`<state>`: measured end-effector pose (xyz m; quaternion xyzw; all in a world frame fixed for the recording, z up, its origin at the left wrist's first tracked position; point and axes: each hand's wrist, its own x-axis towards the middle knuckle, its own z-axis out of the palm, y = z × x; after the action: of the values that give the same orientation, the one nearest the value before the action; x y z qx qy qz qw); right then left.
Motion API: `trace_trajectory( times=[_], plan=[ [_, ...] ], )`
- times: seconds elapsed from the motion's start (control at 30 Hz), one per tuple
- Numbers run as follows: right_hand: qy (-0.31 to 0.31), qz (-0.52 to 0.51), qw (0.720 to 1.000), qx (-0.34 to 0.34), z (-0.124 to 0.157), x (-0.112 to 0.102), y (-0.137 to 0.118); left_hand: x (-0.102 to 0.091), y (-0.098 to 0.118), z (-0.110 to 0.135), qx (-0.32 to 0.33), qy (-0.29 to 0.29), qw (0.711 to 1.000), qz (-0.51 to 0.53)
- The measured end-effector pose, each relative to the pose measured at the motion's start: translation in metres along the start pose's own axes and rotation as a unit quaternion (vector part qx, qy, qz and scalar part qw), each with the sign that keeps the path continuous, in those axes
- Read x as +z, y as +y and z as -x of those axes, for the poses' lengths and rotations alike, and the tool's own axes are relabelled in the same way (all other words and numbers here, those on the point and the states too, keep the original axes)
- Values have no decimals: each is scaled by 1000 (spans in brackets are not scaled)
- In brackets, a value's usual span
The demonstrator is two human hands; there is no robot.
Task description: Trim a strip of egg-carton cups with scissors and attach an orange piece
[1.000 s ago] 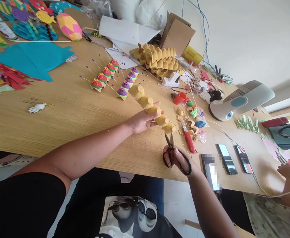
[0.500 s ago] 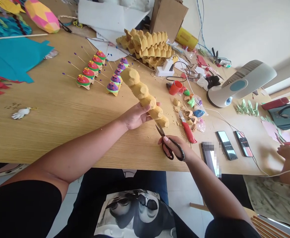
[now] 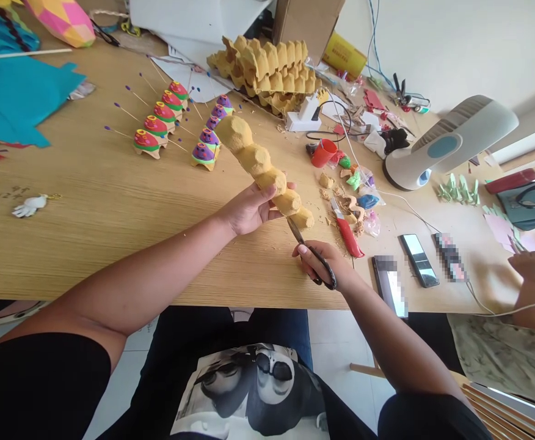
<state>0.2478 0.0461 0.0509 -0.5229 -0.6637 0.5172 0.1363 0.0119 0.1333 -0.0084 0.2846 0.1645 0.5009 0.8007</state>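
My left hand (image 3: 254,208) is closed around a long yellow strip of egg-carton cups (image 3: 261,165), held tilted above the wooden table (image 3: 112,201). In my right hand (image 3: 322,264) are black-handled scissors (image 3: 311,252), fingers through the loops. Their blades touch the strip's lower end, just under my left thumb. Two rows of painted egg-carton cups (image 3: 160,119) with pin-tipped sticks stand on the table beyond.
A stack of yellow egg cartons (image 3: 267,70) lies at the back. A red-handled knife (image 3: 347,235), a red cup (image 3: 322,153), scraps, a white fan (image 3: 446,146) and phones (image 3: 416,260) are to the right. Another person's hand (image 3: 531,278) rests at the far right. Teal paper (image 3: 15,98) lies left.
The scissors have moved up from the table edge to the lower end of the strip. My left hand has raised and tilted the strip slightly.
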Motion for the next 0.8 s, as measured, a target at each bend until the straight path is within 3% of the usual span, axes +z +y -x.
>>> trace_trajectory(
  times=[0.2,0.8],
  plan=[
    [-8,5,999,37,3,1,-8,-3,-3,-2,8,-12,1000,-10],
    [-1,29,999,23,-3,6,8,-5,-3,-4,7,-15,999,-33]
  ],
)
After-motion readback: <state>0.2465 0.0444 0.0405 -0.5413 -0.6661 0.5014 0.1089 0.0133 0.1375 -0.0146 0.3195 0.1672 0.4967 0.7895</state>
